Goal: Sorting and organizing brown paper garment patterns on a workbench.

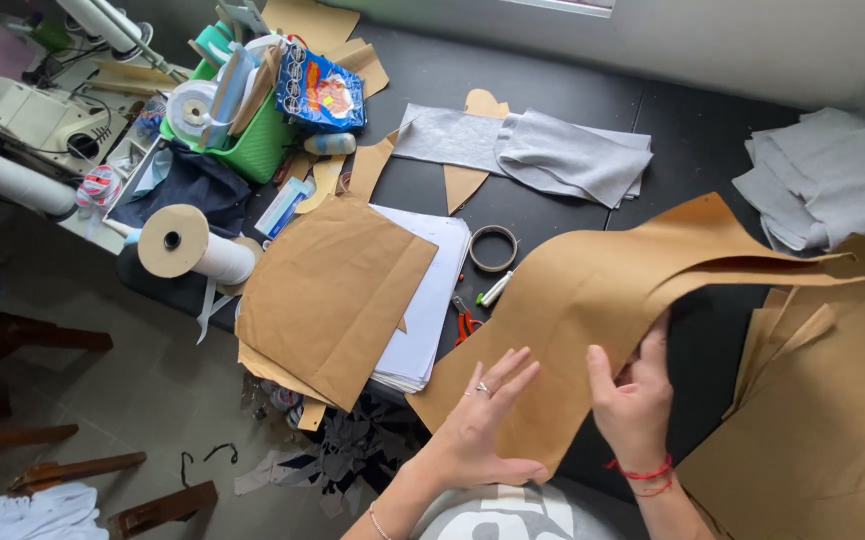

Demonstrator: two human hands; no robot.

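Head view, looking down on a black tabletop (552, 90) in a sewing room. A large curved sheet of brown pattern paper (592, 290) is held up above the tabletop, from the centre out toward 3 o'clock. The left hand (487, 420) is laid flat against its lower edge, fingers spread and a ring on one finger. The right hand (632, 395), a red string at the wrist, is closed on the same edge, thumb in front and fingers tucked behind the sheet.

At 9 o'clock a stack of brown paper pieces (332, 295) is seen lying on white sheets (432, 300). Between that stack and the held sheet lie a tape ring (493, 248), a marker (496, 290) and red-handled snips (465, 322). Folded grey fabric (542, 150) is placed at 12 o'clock, and more grey fabric (832, 175) at 2 o'clock. More brown paper (822, 430) is spread at 4 o'clock. A green basket (257, 145) and a white roll (192, 245) are seen at 10 o'clock.

The sheet appears to be in the middle of being lifted and sorted. Any further handling would call for both hands, since the sheet is wide and floppy.
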